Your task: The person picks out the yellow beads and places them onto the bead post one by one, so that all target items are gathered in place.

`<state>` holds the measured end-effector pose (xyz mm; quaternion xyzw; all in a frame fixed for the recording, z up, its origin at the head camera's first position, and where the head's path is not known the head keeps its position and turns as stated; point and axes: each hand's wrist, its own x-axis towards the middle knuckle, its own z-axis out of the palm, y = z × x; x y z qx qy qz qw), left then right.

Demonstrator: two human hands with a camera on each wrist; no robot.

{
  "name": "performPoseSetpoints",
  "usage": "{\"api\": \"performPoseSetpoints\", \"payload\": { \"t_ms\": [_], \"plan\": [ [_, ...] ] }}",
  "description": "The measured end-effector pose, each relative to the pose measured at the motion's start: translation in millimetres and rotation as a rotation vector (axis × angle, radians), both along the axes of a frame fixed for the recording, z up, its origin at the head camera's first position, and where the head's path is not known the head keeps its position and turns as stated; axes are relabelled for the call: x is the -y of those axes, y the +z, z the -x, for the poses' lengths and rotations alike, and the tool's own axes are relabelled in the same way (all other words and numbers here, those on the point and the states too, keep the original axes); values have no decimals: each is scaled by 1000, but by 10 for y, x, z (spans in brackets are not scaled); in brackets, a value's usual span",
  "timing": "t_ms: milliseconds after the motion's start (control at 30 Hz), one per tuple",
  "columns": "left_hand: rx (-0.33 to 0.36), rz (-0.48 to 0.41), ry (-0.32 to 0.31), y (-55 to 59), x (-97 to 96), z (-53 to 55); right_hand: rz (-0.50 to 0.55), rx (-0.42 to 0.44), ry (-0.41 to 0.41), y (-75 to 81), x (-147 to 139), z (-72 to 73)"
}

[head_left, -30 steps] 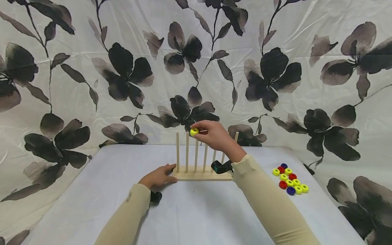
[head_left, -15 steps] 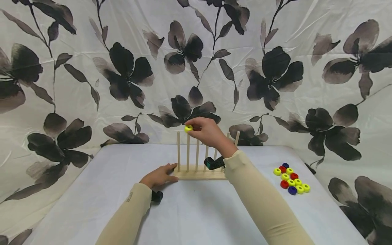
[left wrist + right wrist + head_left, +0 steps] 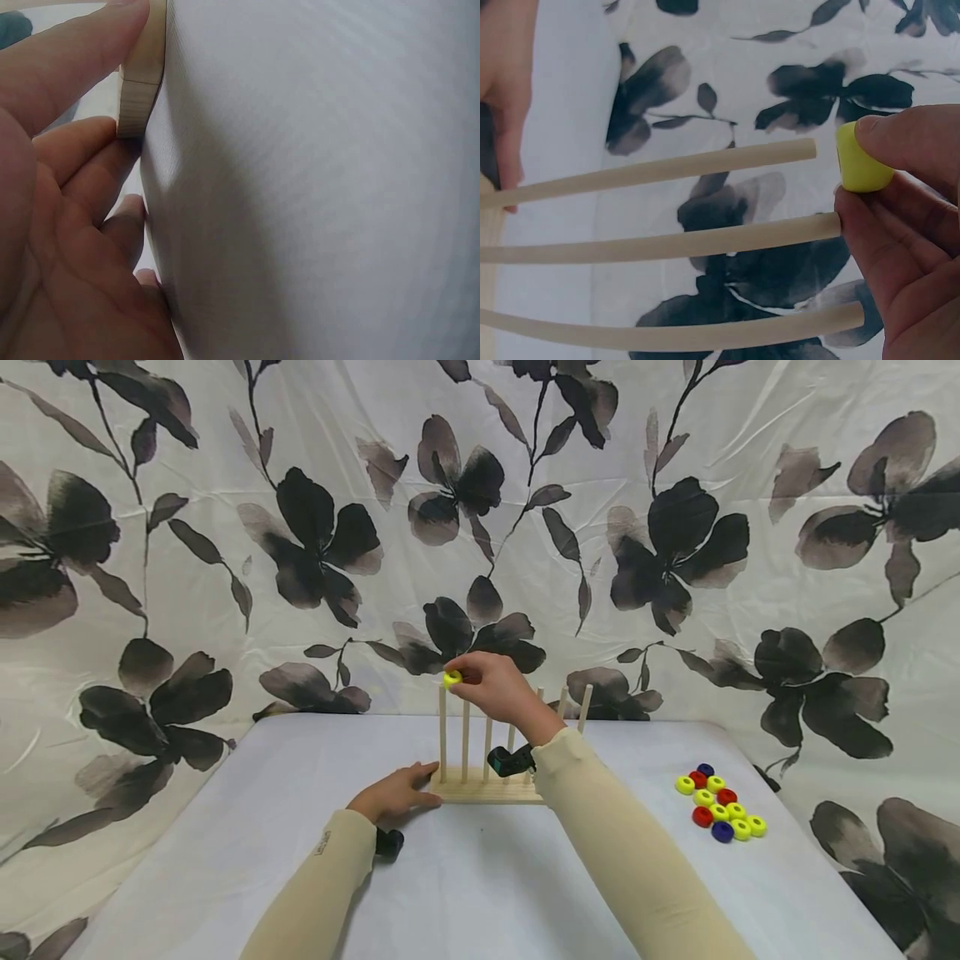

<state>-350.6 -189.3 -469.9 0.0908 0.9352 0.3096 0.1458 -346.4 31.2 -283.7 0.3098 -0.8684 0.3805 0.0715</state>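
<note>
My right hand (image 3: 495, 687) pinches a yellow ring (image 3: 452, 679) between thumb and fingers, right at the tip of the leftmost peg (image 3: 442, 739). In the right wrist view a small gap separates the yellow ring (image 3: 862, 163) from the end of the nearest peg (image 3: 780, 154). The pegs rise from a wooden peg stand (image 3: 480, 793), and no rings show on their visible lengths. At the stand's left end, my left hand (image 3: 393, 792) holds the base, thumb at the front and fingers at the end; the left wrist view shows the base corner (image 3: 140, 101) between them.
On the right of the white table (image 3: 300, 760) lies a group of loose rings: yellow (image 3: 704, 798), red (image 3: 702, 816) and blue (image 3: 722, 832). A flower-patterned cloth (image 3: 570, 552) hangs behind the table. My right forearm passes in front of the stand's right part.
The right hand has carried the yellow ring leftward, past other pegs, to the leftmost peg's tip. My left hand stays on the base. The view has shifted slightly.
</note>
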Motion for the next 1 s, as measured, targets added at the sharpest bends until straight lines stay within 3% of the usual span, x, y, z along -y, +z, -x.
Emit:
{"api": "performPoseSetpoints", "payload": {
  "t_ms": [500, 1000],
  "plan": [
    [24, 31, 22, 45, -27, -30, -74, -30, 7, 48, 122, 48],
    [44, 29, 21, 58, -7, 17, -185, 44, 20, 141, 185, 149]
  ]
}}
